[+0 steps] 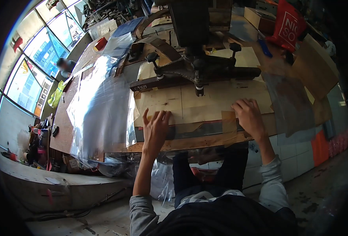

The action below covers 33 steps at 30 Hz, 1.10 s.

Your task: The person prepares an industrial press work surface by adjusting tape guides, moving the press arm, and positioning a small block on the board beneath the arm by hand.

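Observation:
A tan flat sheet (205, 103) with a dark line across it lies in front of me beneath the black metal bar (229, 74) of a press-like machine. My left hand (155, 128) rests at the sheet's near left part, fingers apart and slightly bent. On the right side, my right hand (250, 117) has its fingers curved over the sheet beside a translucent brown strip (229, 122). Neither hand appears to grip anything. Along the near side, a dark strip (193, 130) shows between the sheet and the wooden edge (197, 143).
Clear plastic sheets (103, 102) cover the table's left side; another plastic sheet (290, 102) lies right. A red bag (287, 25), an open cardboard box (259, 19) and a blue-handled tool (264, 48) are at the far right. Another person (65, 67) is by the windows.

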Each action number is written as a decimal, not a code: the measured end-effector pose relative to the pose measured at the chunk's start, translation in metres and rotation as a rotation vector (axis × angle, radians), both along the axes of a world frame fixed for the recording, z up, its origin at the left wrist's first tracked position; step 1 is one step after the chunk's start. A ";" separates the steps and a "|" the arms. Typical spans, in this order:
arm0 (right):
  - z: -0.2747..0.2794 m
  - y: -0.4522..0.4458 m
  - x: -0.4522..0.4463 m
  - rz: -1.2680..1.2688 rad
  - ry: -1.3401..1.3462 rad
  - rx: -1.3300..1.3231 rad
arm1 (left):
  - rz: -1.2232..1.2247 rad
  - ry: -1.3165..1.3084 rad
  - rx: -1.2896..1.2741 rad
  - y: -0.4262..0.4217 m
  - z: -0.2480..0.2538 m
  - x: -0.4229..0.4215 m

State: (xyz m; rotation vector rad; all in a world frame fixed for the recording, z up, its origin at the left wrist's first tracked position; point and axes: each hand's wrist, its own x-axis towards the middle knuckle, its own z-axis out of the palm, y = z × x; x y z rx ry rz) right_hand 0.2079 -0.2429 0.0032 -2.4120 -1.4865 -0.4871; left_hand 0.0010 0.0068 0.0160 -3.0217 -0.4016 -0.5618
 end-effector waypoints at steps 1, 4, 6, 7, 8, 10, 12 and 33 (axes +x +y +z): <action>0.000 -0.006 -0.007 -0.032 0.029 -0.017 | 0.007 -0.005 0.011 -0.010 -0.004 -0.007; 0.004 -0.013 -0.034 -0.095 0.005 -0.053 | 0.045 0.075 0.020 -0.034 -0.009 -0.016; 0.002 -0.006 -0.033 -0.115 0.019 -0.089 | 0.062 0.136 0.007 -0.035 -0.012 -0.015; 0.001 -0.003 -0.030 -0.125 0.027 -0.107 | 0.062 0.152 -0.002 -0.027 -0.015 -0.009; -0.002 0.002 -0.022 -0.111 0.019 -0.108 | 0.063 0.165 -0.009 -0.019 -0.015 -0.003; -0.009 0.017 0.000 -0.079 -0.005 -0.101 | 0.074 0.152 -0.038 -0.005 -0.011 0.013; -0.014 0.031 0.018 -0.073 -0.005 -0.081 | 0.082 0.154 -0.077 0.014 -0.013 0.028; -0.020 0.048 0.039 -0.121 0.053 -0.002 | 0.056 -0.022 -0.105 0.017 -0.029 0.050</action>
